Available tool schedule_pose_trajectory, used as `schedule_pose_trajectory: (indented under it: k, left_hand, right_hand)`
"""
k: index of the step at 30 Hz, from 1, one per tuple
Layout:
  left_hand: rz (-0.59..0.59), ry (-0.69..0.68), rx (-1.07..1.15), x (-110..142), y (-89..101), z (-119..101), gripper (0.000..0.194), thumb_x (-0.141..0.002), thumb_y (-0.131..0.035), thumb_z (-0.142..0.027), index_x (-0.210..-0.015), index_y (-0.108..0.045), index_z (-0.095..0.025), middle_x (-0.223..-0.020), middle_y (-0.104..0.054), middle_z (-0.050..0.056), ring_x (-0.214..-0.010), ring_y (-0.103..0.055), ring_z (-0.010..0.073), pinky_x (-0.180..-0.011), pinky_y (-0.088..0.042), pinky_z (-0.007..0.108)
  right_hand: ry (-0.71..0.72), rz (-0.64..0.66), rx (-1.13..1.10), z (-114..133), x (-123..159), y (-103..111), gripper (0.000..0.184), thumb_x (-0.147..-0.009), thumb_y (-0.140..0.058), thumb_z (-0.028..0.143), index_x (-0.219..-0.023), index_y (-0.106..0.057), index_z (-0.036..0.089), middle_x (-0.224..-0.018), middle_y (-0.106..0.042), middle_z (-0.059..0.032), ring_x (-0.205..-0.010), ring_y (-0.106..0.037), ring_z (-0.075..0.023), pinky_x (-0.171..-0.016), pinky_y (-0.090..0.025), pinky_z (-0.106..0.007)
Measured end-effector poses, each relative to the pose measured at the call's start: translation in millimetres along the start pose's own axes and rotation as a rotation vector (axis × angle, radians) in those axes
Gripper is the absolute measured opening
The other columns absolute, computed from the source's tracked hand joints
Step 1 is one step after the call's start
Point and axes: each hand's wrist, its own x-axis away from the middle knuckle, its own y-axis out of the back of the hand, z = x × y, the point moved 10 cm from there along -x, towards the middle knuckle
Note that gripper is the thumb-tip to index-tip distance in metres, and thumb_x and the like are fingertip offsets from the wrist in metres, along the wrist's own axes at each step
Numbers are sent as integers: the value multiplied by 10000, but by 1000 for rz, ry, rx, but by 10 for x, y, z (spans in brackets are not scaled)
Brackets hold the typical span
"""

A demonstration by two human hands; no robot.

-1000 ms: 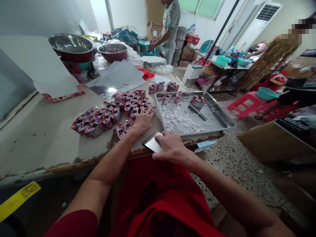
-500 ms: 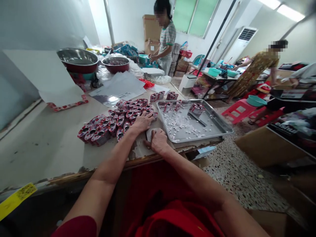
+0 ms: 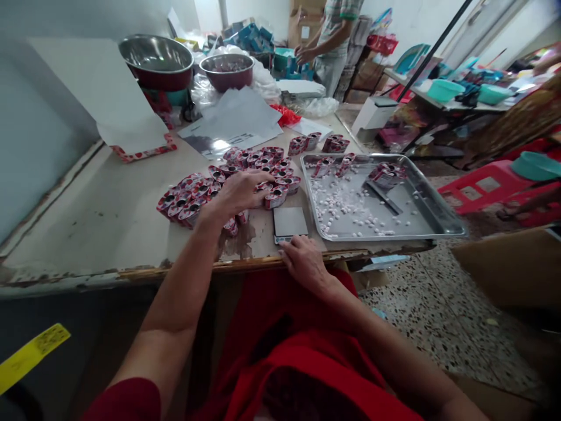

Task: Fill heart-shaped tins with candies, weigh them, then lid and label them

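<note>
A small flat digital scale [image 3: 290, 223] with a pale square plate lies on the table beside the metal tray. The fingertips of my right hand [image 3: 305, 263] rest at its front edge, thumb and fingers slightly apart, not wrapped round it. My left hand [image 3: 236, 192] reaches over a cluster of small red-and-white printed containers [image 3: 186, 202] with round openings in their tops. Its fingers are stretched out and touch the containers at the right side of the cluster. The palm hides several of them.
The metal tray [image 3: 442, 225] holds scattered small white pellets [image 3: 335, 204], a few containers and a dark flat bar [image 3: 383, 197]. Paper sheets [image 3: 232, 126], a red bowl [image 3: 228, 73] and a larger bowl [image 3: 155, 61] stand behind. A person [image 3: 335, 41] works at the back.
My right hand has set the scale down flat on the table and drawn back to its front edge. My left hand has stayed over the containers. The camera view has shifted.
</note>
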Motion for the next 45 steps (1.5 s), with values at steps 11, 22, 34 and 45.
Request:
schedule_pose_trajectory:
  k: [11, 22, 34, 45]
  left_hand:
    - [-627, 269, -403, 1397, 723, -100, 79, -981, -713, -279, -1030, -770, -256, -1118, -815, 54, -1156, -718, 289, -1126, -513, 507]
    - [123, 276, -349, -82, -766, -65, 504, -1047, -504, -253, -1544, -557, -319, -1617, -518, 131, -1564, -351, 403, -1270, -193, 764]
    - [139, 324, -331, -222, -863, 201, 577, -1035, -469, -161, -1576, -535, -351, -1666, -488, 94, -1575, -345, 400, -1267, -176, 794]
    - [-506, 604, -388, 1697, 398, -112, 282, -1049, -614, -429, -1243, -708, -247, -1240, -766, 93, -1211, -696, 284, -1147, -519, 508]
  right_hand:
    - [125, 73, 155, 194, -120, -22, 331, -1135, -465, 349, -1211, -731, 168, -1196, -714, -137, -1109, -561, -308, -909, -363, -438]
    - [-99, -107, 82, -598, -136, 754, 521, -1119, -438, 451, -1517, -623, 170, -1239, -686, -168, -1131, -585, -332, -990, -434, -449]
    - [-444, 238, 124, -2715, -441, 278, 1187, -778, -803, 769, -1716, -326, 221, -1691, -341, -297, -1511, -385, -512, -1139, -401, -625]
    - [-73, 216, -150, -2182, -459, 112, 59, -890, -654, 233, -836, -637, 216, -730, -644, -26, -641, -533, -168, -635, -365, -293]
